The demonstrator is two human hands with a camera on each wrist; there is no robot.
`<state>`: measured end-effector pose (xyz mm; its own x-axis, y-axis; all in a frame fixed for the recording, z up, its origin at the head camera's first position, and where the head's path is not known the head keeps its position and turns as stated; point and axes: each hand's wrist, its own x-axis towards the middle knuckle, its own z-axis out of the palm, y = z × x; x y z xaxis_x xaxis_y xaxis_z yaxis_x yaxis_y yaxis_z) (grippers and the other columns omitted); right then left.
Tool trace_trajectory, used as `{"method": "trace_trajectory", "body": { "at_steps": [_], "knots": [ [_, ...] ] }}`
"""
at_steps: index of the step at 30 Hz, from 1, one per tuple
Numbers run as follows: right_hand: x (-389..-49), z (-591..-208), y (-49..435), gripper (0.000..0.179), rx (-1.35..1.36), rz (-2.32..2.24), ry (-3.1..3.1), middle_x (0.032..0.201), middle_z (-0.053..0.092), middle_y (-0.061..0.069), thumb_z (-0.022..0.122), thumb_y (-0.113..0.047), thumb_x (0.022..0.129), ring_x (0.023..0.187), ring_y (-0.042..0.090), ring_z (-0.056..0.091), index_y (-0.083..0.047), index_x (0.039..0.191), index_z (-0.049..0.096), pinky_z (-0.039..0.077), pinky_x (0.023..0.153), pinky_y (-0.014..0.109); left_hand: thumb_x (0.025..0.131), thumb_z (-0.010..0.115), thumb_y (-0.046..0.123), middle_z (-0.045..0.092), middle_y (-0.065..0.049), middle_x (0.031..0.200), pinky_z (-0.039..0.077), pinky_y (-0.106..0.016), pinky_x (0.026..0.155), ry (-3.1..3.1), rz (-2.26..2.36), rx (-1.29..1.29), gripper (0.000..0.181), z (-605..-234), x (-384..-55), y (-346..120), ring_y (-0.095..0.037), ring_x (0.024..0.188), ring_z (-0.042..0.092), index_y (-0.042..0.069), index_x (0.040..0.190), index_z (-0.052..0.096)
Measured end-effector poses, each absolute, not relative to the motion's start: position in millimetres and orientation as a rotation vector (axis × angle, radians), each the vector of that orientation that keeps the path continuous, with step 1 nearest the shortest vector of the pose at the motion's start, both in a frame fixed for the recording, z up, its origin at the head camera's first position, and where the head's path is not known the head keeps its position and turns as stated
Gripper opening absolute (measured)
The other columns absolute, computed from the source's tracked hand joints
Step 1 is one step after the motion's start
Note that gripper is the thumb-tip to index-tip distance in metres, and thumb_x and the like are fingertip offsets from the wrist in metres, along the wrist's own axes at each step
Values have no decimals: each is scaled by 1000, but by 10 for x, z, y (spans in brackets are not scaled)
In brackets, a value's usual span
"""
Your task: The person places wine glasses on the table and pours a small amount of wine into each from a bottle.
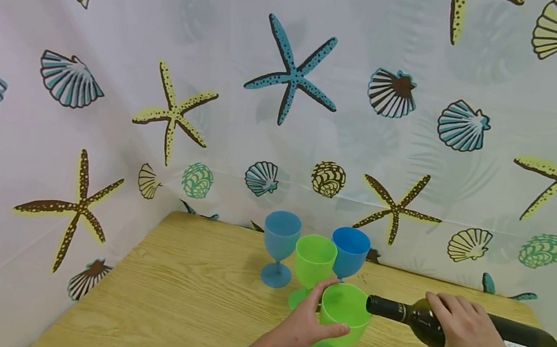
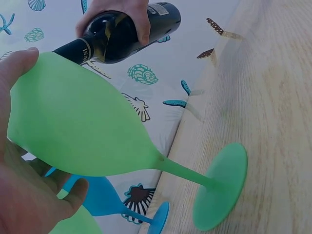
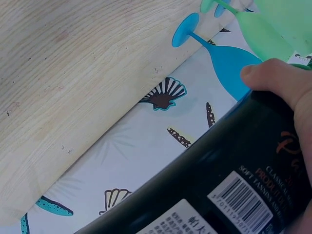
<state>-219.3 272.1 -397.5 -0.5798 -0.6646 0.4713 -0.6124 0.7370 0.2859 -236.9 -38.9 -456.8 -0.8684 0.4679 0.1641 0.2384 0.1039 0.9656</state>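
Observation:
My left hand [image 1: 301, 329] holds a light green plastic goblet [image 1: 352, 332] by its bowl, thumb on the near side and fingers at the far left. In the left wrist view the round foot [image 2: 222, 187] of this goblet is down at the wooden table. With my right hand [image 1: 471, 341] I grip a dark wine bottle [image 1: 527, 338] around its shoulder and body. The bottle lies nearly level in the air, its mouth right at the goblet's right rim. A barcode label [image 3: 241, 202] shows on the bottle in the right wrist view. No liquid is visible.
Behind the held goblet stand a second green goblet [image 1: 314, 262] and two blue ones, a paler goblet [image 1: 281, 236] at left and a brighter goblet [image 1: 351, 256] at right. A shell-and-starfish cloth [image 1: 281, 155] hangs along the back and sides of the wooden table [image 1: 168, 302].

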Motion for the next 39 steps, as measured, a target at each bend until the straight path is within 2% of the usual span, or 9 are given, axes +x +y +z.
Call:
{"method": "trace_trajectory", "body": {
  "at_steps": [18,39],
  "knots": [
    [-2196,-3926,2726,97,988,-180,-2375,105,60,19,94,-36,42,89,35,59,4,121,55,49,72,52,86,70,32,43,-1,135,40,-42,97,2201,1842,703,78,-4549,-2365,-400,-19,120,47,22,147,22],
    [-2200,-3850,2727,99,1023,-226,-2330,105,60,19,95,-36,39,88,35,60,3,120,55,49,70,52,86,69,32,42,-1,136,38,-42,98,2201,1838,708,78,-4545,-2357,-402,-19,122,46,22,148,21]
  ]
}}
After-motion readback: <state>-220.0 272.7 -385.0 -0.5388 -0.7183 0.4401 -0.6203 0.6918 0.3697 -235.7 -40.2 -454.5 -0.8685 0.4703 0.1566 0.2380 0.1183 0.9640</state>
